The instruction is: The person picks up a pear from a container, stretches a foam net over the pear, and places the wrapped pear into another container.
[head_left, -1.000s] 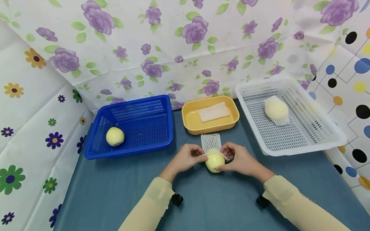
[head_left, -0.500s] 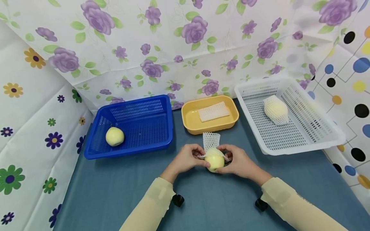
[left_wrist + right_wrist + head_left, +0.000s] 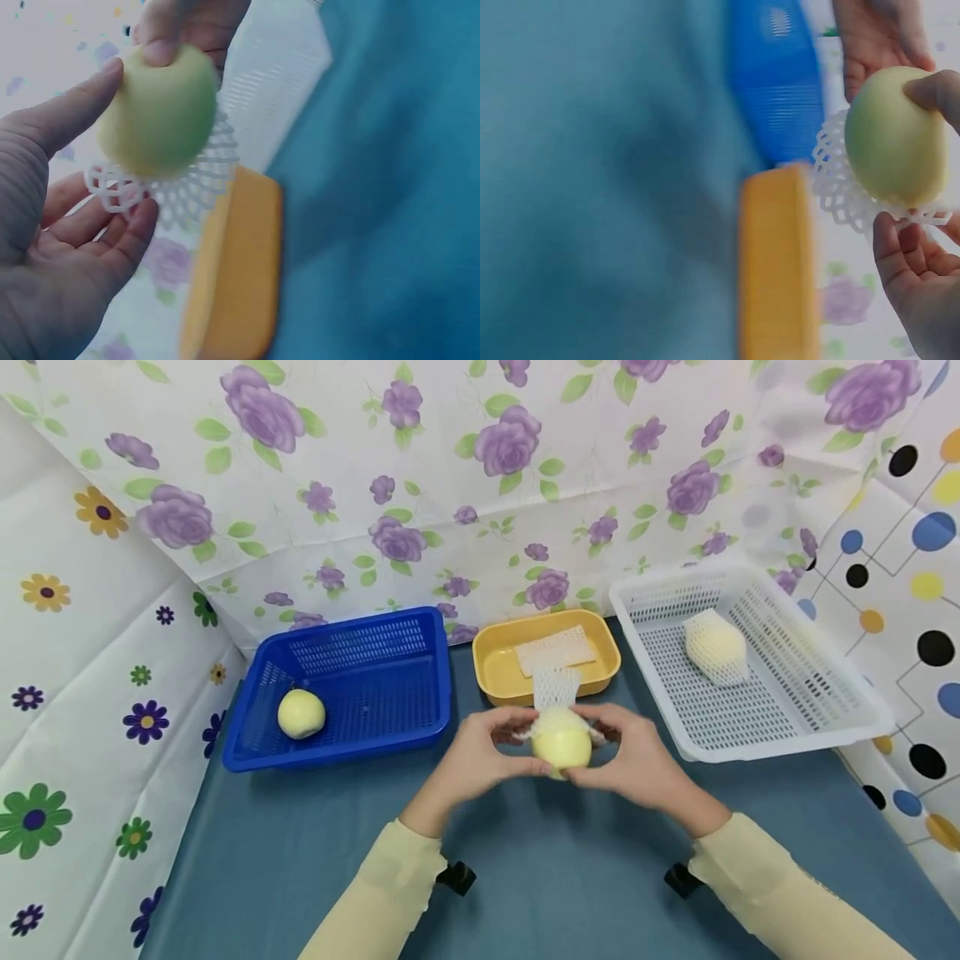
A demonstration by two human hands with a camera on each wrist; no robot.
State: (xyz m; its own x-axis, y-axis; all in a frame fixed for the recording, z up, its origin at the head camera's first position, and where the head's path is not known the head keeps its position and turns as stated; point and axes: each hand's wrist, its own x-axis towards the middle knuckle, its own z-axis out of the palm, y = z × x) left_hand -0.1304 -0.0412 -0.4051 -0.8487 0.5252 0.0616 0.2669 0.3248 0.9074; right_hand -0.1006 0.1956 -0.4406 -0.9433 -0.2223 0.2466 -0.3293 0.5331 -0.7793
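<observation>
Over the front of the yellow tray, both hands hold a pale yellow-green apple point(image 3: 562, 748) up off the table. A white foam net sleeve point(image 3: 214, 161) covers its far end, spread wide at the mouth, and its narrow part point(image 3: 557, 687) extends away from me. My left hand point(image 3: 486, 752) has its thumb on the apple and its fingers curled at the net's rim. From the other side my right hand point(image 3: 633, 756) does likewise, thumb on the fruit and fingertips point(image 3: 886, 229) pinching the netting. The near end of the apple is bare.
A blue basket point(image 3: 390, 743) at left holds another apple point(image 3: 302, 714). The yellow tray point(image 3: 495, 689) at centre back contains flat foam netting point(image 3: 543, 652). In the white basket point(image 3: 795, 752) at right lies a netted fruit point(image 3: 715, 647). Floral sheets point(image 3: 450, 460) enclose the table point(image 3: 300, 860).
Both hands have lifted the apple and net sleeve off the table and moved them away from me, toward the yellow tray. The thumbs have shifted on the apple.
</observation>
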